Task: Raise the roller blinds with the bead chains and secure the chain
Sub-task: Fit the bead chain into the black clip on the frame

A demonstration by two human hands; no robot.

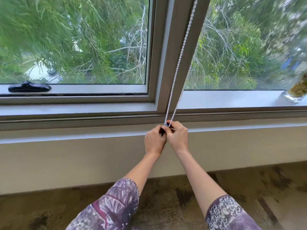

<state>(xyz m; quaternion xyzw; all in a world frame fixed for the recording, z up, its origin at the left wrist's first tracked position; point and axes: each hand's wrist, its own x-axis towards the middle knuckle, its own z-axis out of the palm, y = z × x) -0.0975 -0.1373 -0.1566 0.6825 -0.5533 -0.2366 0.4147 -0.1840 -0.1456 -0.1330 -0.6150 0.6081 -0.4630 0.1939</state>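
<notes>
**Two hands at the chain's low end, fastening step**

Both hands meet at the sill edge, just under the central window post. Left hand [155, 140] and right hand [177, 136] touch each other, fingertips pinched together around the bottom of the bead chain [180, 52]. Chain runs as a taut, narrow loop from the top of view down along the post, its two strands converging at a small fitting [166, 125] held between the fingers. Fitting mostly hidden; cannot tell whether it is a clip, a hook or a tensioner, nor whether it is fixed to the frame.

No blind fabric shows over either pane, so raising looks done. Judged step: securing the chain.

Next move likely calls for fine fingertip work: keep the loop taut, seat it in the fitting, then let go without it springing slack.

Also noted: black window latch [29, 87] at left, glass jar [297, 91] on the sill [232, 98] at right, well apart from the hands.
</notes>
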